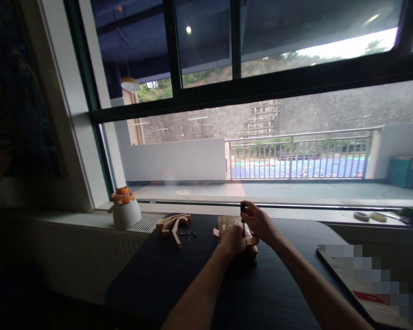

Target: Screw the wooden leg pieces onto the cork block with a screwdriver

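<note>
My left hand (232,240) is closed over a small wooden assembly (227,223) lying on the dark table (179,275), pressing it down. My right hand (259,222) is wrapped round a small black-handled screwdriver (242,208), held upright with its tip down on the wooden piece. Most of the assembly is hidden beneath both hands.
Loose curved wooden parts (174,223) and several small dark screws (188,234) lie to the left on the table. A white pot with an orange lid (125,208) stands on the window sill. A flat package (361,279) lies at the right edge. Rolls of tape (369,216) rest on the sill.
</note>
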The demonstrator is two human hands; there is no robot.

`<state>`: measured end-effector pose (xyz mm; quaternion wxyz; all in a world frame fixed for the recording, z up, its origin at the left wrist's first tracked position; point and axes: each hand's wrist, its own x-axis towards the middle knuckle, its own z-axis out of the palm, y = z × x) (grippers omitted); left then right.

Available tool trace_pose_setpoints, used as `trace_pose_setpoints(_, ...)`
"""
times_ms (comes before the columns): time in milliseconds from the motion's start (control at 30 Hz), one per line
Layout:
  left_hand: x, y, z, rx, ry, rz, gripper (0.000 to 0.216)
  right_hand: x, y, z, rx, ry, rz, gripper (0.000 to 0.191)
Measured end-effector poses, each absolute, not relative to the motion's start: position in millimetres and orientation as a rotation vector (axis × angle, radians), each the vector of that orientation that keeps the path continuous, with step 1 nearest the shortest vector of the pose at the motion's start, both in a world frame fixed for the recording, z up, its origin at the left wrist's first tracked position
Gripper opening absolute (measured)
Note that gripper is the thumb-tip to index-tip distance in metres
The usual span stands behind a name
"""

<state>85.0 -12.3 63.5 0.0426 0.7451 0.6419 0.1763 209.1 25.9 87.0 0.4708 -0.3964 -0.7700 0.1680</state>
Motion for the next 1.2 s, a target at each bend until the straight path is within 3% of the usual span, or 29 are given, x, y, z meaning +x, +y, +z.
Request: trace_pose_setpoints(1200,85,-17,67,2.274,1.946,0.550,0.021,204,27,94,-1.225,-2.011,0.345,0.032)
